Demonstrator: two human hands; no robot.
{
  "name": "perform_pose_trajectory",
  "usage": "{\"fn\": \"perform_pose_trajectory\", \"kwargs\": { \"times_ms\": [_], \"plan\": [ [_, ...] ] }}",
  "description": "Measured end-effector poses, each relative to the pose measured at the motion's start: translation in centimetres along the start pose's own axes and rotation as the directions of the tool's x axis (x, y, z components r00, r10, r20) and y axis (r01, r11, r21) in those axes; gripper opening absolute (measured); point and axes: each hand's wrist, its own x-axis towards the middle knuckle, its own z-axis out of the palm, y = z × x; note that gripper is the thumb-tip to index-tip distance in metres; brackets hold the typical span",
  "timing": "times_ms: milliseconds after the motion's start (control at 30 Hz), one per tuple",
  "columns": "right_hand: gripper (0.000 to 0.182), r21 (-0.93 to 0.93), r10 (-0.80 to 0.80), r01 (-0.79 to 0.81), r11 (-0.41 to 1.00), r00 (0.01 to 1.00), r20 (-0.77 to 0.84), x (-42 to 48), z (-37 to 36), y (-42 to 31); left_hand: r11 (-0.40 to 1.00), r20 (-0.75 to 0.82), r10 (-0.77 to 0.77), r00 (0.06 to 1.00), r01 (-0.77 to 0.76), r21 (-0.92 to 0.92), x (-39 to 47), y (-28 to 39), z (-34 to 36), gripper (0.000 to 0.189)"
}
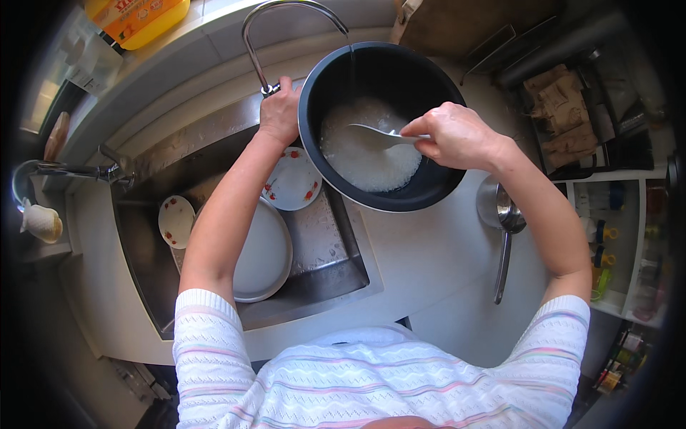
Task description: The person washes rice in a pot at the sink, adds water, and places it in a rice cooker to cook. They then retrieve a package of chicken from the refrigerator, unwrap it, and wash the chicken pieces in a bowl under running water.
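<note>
A dark inner cooking pot (439, 185) stands at the right back of the sink, with white rice (394, 166) in cloudy water inside. From the thin curved faucet (249, 40) a stream of water runs into it. My right hand (455, 137) grips the handle of a metal spoon (372, 131), whose bowl is over the rice. At the faucet's base, my left hand (280, 112) is beside the pot's left rim, with its fingers around or on the small tap lever (270, 90); the exact hold is partly hidden.
In the metal sink (321, 236) lie a large pale plate (262, 257) and two flower-patterned dishes (293, 179). A metal ladle or small pan (504, 214) rests on the counter at right. A second faucet (75, 170) stands at left, a yellow container (142, 21) on the ledge.
</note>
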Motion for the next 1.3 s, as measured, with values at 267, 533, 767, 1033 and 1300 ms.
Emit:
{"fn": "perform_pose_trajectory", "kwargs": {
  "times_ms": [267, 533, 767, 1033, 1300],
  "plan": [
    [0.027, -0.054, 0.029, -0.035, 0.998, 0.994, -0.108, -0.2, -1.3, 0.5, 0.999, 0.016, -0.038, 0.999, 0.038, 0.025, -0.3, -0.4, 0.3, 0.014],
    [0.029, -0.22, 0.128, -0.1, 0.97, 0.985, 0.115, 0.9, -0.7, 0.4, 0.999, 0.024, -0.047, 0.999, 0.046, 0.024, -0.3, -0.2, 0.3, 0.012],
    [0.029, 0.062, -0.007, -0.007, 0.998, 0.973, 0.232, -1.0, -1.8, -1.6, 0.996, 0.045, -0.09, 0.995, 0.091, -0.013, -0.1, 0.0, -0.2, 0.012],
    [0.027, -0.061, 0.096, -0.105, 0.993, 0.986, -0.135, 0.2, -1.6, 0.9, 0.994, 0.126, -0.113, 0.986, 0.112, 0.015, 1.5, -0.7, -1.4, 0.015],
    [0.029, 0.011, -0.017, 0.016, 1.0, 0.996, 0.087, 0.8, -0.5, -0.5, 0.991, 0.226, -0.025, 0.974, -0.005, 0.132, 5.0, 0.2, -3.5, 0.019]
  ]
}}
